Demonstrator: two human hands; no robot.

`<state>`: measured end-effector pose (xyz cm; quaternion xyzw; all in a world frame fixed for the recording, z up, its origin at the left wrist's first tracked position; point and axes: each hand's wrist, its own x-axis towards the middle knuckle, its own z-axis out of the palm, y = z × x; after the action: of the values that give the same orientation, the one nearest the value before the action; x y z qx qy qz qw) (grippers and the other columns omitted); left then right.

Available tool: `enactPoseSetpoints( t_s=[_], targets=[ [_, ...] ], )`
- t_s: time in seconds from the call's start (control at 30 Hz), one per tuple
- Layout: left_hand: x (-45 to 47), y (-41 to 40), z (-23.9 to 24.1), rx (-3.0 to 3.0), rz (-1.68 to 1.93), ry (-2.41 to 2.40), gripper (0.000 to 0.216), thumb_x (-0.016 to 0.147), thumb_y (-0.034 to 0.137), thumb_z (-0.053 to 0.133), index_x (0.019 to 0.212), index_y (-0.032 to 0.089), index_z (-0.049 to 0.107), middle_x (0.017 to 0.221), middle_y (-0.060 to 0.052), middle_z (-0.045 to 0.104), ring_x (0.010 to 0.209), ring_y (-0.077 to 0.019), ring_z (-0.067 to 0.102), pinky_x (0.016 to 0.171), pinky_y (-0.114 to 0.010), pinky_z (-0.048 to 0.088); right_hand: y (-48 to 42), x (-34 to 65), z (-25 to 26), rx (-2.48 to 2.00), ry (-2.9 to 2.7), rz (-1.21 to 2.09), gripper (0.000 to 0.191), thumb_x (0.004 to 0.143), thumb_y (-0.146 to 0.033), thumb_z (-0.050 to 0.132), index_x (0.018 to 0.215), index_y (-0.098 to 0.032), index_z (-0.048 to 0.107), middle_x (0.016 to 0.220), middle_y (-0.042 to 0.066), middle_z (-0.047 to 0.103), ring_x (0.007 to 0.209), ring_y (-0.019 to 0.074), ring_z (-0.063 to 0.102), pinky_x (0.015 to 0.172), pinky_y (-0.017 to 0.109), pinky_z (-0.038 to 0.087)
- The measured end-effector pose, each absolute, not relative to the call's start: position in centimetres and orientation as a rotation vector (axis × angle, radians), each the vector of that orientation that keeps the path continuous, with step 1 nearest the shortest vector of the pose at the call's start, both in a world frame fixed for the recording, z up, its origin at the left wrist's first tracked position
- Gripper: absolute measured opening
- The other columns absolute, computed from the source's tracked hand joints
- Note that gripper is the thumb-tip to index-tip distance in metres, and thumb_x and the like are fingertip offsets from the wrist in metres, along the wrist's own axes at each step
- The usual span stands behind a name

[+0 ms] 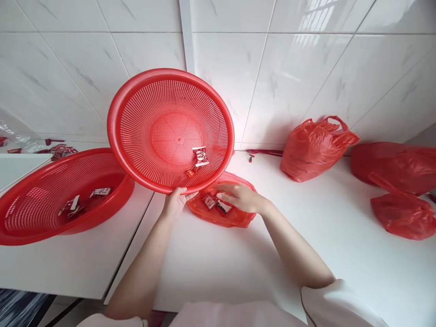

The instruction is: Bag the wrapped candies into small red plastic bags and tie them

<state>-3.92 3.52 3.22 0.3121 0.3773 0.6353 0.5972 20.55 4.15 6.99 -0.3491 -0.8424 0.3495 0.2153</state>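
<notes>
My left hand [175, 203] grips the lower rim of a red plastic colander basket [136, 97], which is tilted so its inside faces me. Inside it, near the lower right, lie a red-and-white wrapped packet [200, 156] and a smaller red wrapped piece [191, 172]. Below the basket, an open red plastic bag [235, 221] rests on the white table, with a few small wrapped packets [210, 201] in its mouth. Over this bag is my right hand [241, 198], fingers stretched out and apart, close to the packets; nothing shows held in it.
Another red basket [30, 204] with several wrapped packets stands at the left. A tied red bag [315, 147] and further red bags [395, 165] sit along the right. A tiny wrapped piece [251, 158] lies near the tiled wall [231, 59]. A gap separates two tabletops.
</notes>
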Motion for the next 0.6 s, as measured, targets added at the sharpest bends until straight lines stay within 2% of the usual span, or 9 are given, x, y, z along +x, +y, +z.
enactPoseSetpoints(
  t_s=[0.13,0.2,0.23,0.3,0.4,0.47,0.5,0.6],
  targets=[
    [-3.0,2.9,3.1,0.739,1.400,0.856,0.014,0.069,0.013,0.064,0.082,0.016,0.066,0.096,-0.004,0.072,0.108,-0.0285,0.063,0.095,-0.051,0.050,3.8,20.8,8.2,-1.023,-2.170,0.646,0.031,0.097,-0.036,0.042,0.115,-0.023,0.064,0.107,0.005,0.070,0.093,0.0188,0.066,0.083,0.032,0.053],
    [-2.2,2.3,3.0,0.766,1.328,0.846,0.016,0.071,0.014,0.064,0.086,0.015,0.067,0.099,-0.006,0.072,0.110,-0.0308,0.062,0.095,-0.052,0.051,3.8,20.9,8.5,-1.035,-2.117,0.490,0.031,0.098,-0.035,0.040,0.108,-0.020,0.066,0.100,0.006,0.071,0.090,0.0190,0.066,0.082,0.033,0.052],
    [-1.8,2.0,3.0,0.781,1.286,0.837,0.020,0.071,0.015,0.064,0.091,0.015,0.068,0.103,-0.007,0.072,0.111,-0.0315,0.061,0.094,-0.053,0.051,3.9,20.9,8.5,-1.037,-2.121,0.424,0.032,0.098,-0.035,0.039,0.108,-0.019,0.065,0.103,0.008,0.070,0.094,0.0201,0.065,0.084,0.034,0.052],
    [-0.9,1.3,3.0,0.800,1.208,0.813,0.033,0.073,0.014,0.063,0.106,0.018,0.066,0.114,-0.007,0.069,0.113,-0.0323,0.061,0.093,-0.054,0.052,4.1,20.6,8.0,-1.020,-2.209,0.347,0.037,0.098,-0.038,0.039,0.121,-0.018,0.060,0.121,0.011,0.064,0.113,0.0234,0.059,0.095,0.040,0.048],
    [0.1,0.4,3.0,0.817,1.121,0.779,0.046,0.075,0.013,0.063,0.120,0.022,0.060,0.124,-0.007,0.064,0.113,-0.0322,0.061,0.093,-0.055,0.051,4.3,20.1,6.7,-0.980,-2.430,0.322,0.051,0.097,-0.046,0.039,0.138,-0.017,0.047,0.141,0.014,0.050,0.134,0.0277,0.043,0.112,0.053,0.028],
    [0.3,0.1,3.0,0.821,1.101,0.780,0.047,0.075,0.013,0.062,0.121,0.022,0.060,0.124,-0.007,0.064,0.111,-0.0322,0.062,0.094,-0.055,0.051,4.3,19.7,6.1,-0.959,-2.522,0.329,0.055,0.097,-0.048,0.039,0.140,-0.015,0.045,0.140,0.016,0.051,0.134,0.0293,0.043,0.115,0.059,0.015],
    [0.2,0.2,2.9,0.821,1.106,0.786,0.046,0.075,0.013,0.062,0.120,0.021,0.061,0.122,-0.007,0.065,0.111,-0.0323,0.062,0.093,-0.055,0.051,4.3,19.6,5.9,-0.938,-2.546,0.341,0.055,0.096,-0.048,0.041,0.139,-0.014,0.046,0.138,0.016,0.053,0.131,0.0294,0.046,0.115,0.060,0.013],
    [-0.4,1.0,2.8,0.814,1.134,0.792,0.036,0.075,0.015,0.060,0.110,0.015,0.066,0.114,-0.010,0.069,0.109,-0.0332,0.063,0.091,-0.054,0.053,4.1,19.7,6.4,-0.803,-2.558,0.429,0.049,0.092,-0.043,0.053,0.134,-0.018,0.053,0.128,0.012,0.062,0.118,0.0264,0.058,0.114,0.056,0.024]
  ],
)
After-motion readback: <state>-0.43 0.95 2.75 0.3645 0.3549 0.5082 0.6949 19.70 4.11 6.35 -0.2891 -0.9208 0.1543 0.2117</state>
